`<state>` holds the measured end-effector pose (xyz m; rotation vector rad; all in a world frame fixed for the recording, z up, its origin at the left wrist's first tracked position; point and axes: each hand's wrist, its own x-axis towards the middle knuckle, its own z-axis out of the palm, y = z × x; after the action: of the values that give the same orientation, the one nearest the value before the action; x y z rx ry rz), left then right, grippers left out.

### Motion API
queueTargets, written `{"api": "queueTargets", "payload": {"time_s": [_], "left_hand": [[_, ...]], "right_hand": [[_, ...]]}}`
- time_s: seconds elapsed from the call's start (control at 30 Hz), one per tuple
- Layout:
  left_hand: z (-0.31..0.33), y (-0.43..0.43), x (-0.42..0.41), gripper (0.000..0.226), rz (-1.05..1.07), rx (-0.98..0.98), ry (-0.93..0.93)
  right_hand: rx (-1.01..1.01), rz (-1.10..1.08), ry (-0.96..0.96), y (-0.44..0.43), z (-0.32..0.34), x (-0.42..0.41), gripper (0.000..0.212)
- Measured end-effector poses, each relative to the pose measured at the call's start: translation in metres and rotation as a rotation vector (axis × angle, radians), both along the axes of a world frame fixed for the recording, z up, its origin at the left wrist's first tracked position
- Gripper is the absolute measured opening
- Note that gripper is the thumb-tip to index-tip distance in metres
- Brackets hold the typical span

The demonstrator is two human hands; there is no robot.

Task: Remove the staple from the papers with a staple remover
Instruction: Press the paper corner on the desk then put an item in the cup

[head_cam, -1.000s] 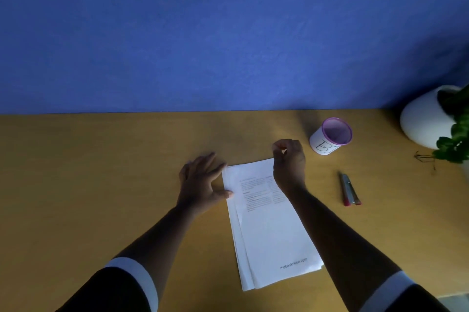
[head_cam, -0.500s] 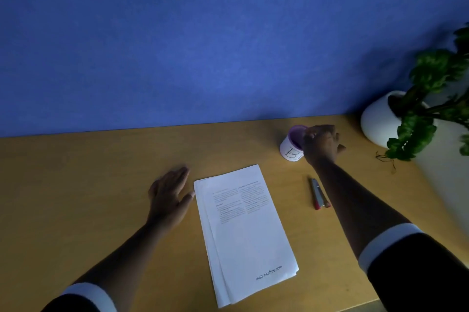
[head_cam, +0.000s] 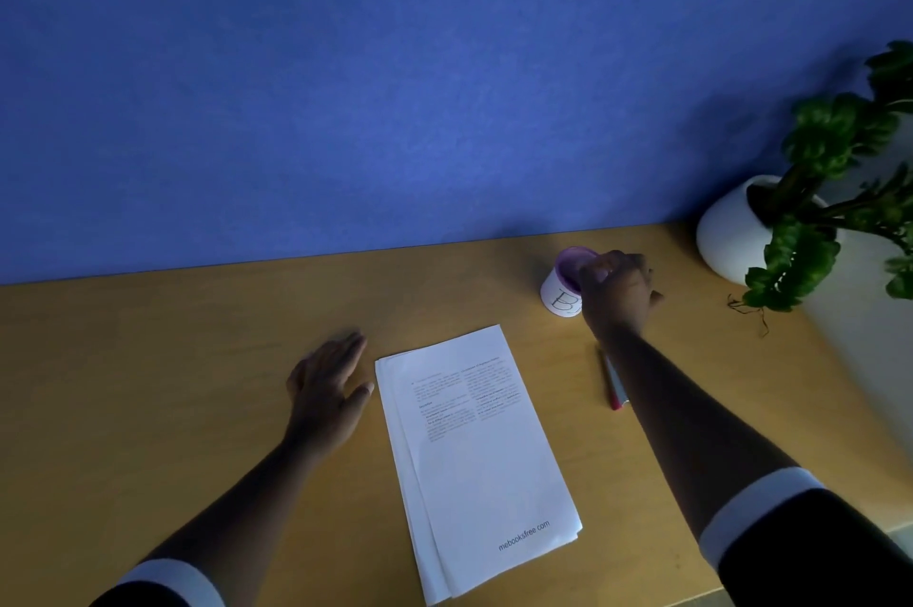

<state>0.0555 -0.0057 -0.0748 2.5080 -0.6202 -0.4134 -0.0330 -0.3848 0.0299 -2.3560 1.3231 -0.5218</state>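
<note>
Your right hand (head_cam: pixel 617 295) is off the papers (head_cam: pixel 484 458), now over the cup (head_cam: pixel 560 298); fingers curled, hold unclear. Left hand (head_cam: pixel 328 389) lies flat, released. Judgement: staple likely out.

Ochre-yellow surface (head_cam: pixel 148 384), plain; deep blue wall (head_cam: pixel 346 88), faintly mottled. At 6 o'clock, white papers (head_cam: pixel 489 468) with black print and dark footer text. At 2 o'clock, white cup (head_cam: pixel 560 298), purple inside, dark lettering. At 3 o'clock, white pot (head_cam: pixel 726 236), green leaves (head_cam: pixel 815 137). Red-and-grey pen (head_cam: pixel 614 389). Black sleeves (head_cam: pixel 815 557), white cuffs (head_cam: pixel 756 507).
</note>
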Motion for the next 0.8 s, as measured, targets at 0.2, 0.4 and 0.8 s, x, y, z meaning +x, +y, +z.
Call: {"api": "queueTargets", "payload": {"time_s": [0.2, 0.4, 0.8], "left_hand": [[0.011, -0.004, -0.001, 0.081, 0.034, 0.001, 0.046], [0.017, -0.001, 0.003, 0.085, 0.044, 0.0, 0.12], [0.039, -0.024, -0.081, 0.061, 0.536, -0.432, 0.416]], "right_hand": [[-0.012, 0.452, 0.097, 0.084, -0.024, -0.047, 0.028], [0.078, 0.666, 0.403, 0.149, -0.058, -0.078, 0.06], [0.06, 0.646, 0.545, 0.185, -0.066, -0.112, 0.082]]}}
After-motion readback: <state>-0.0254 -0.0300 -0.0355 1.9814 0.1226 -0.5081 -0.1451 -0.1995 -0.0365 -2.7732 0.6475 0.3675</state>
